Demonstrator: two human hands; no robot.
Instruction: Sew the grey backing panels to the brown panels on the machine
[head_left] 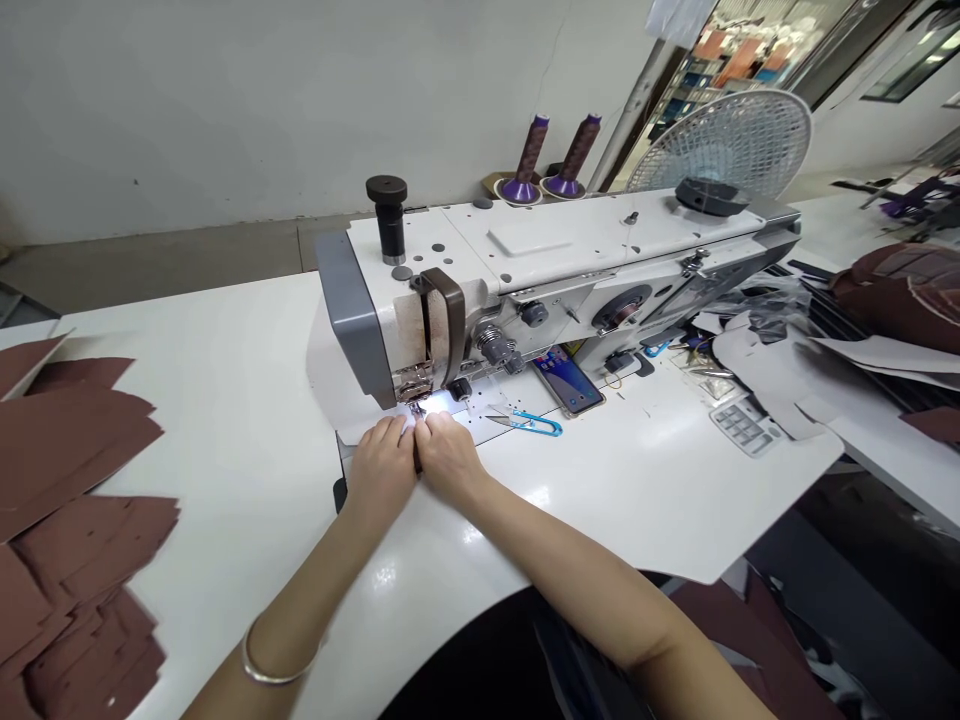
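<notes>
A white sewing machine (555,250) stands on the white table, its needle area lit. Right at the needle, my left hand (382,460) and my right hand (448,455) lie side by side with fingertips nearly touching. Between them shows a narrow dark brown piece (418,458), mostly hidden by the fingers. Both hands have their fingers pressed together on this piece. A bracelet (274,672) circles my left wrist.
Blue-handled snips (536,424) and a phone (568,380) lie just right of my hands. Brown cut pieces (82,540) are piled at the left. Behind the machine are two thread cones (532,155) and a fan (731,140). A calculator (744,425) lies at the right.
</notes>
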